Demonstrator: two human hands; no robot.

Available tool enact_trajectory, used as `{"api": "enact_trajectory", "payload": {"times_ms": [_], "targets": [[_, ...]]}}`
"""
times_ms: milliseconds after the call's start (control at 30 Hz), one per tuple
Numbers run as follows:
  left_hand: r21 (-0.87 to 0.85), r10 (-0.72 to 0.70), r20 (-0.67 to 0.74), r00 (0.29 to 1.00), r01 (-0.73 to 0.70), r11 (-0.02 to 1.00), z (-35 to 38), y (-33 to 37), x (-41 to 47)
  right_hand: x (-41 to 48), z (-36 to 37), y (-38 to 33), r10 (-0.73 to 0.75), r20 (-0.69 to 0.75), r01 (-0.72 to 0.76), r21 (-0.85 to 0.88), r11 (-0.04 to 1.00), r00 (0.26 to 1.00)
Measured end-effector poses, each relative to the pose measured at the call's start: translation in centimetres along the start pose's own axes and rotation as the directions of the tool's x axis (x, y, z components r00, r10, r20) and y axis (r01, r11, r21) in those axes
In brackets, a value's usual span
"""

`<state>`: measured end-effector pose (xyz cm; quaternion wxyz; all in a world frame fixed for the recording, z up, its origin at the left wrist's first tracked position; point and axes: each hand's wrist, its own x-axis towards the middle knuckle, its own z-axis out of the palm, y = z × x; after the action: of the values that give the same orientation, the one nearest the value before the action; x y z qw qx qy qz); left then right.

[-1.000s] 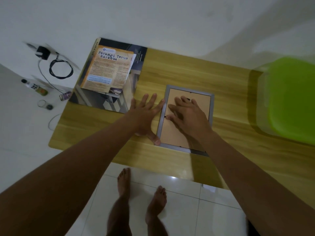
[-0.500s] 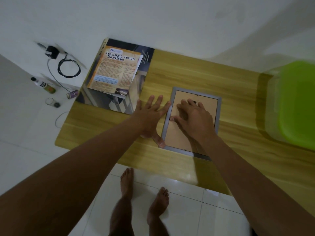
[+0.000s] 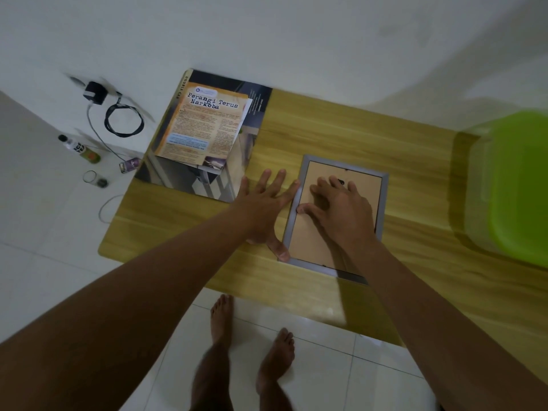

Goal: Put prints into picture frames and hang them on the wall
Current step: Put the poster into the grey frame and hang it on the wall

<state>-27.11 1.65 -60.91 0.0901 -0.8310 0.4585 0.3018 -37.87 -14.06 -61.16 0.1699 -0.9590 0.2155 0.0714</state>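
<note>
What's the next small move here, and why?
Probably work the backing board loose with the right hand, whose thumb sits at its left edge. The picture frame lies face down, the left hand flat on the table against its left side, and the prints lie outside it.

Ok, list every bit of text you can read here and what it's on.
"Perangi Terus Narkoba": headline of the orange sheet.
"DOUBLE CAB", probably: left edge of the dark brochure under it.
Unreadable: the sheet's body text, the brochure's small white lines, the label on the bottle.
</note>
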Motion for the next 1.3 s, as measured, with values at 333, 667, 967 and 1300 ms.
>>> {"api": "enact_trajectory", "payload": {"times_ms": [333,667,967,1300], "targets": [[-0.032,0.007,0.000,1.000,-0.007,0.999,-0.3,-0.1,-0.2,-0.9,-1.7,0.0,-0.139,-0.042,0.140,0.026,0.990,0.989],[0.004,0.032,0.005,0.999,-0.032,0.999,-1.3,-0.2,1.0,3.0,-3.3,5.7,0.014,-0.188,0.001,0.080,0.997,0.982],[0.019,0.042,0.038,0.998,-0.043,0.999,-1.1,-0.4,1.3,4.5,-2.4,6.3,0.029,-0.282,0.010,0.135,0.991,0.959],[0.007,0.042,0.053,0.998,-0.042,0.999,-1.1,-0.4,1.2,5.3,-2.7,7.1,-0.018,-0.239,0.049,0.123,0.991,0.971]]}}
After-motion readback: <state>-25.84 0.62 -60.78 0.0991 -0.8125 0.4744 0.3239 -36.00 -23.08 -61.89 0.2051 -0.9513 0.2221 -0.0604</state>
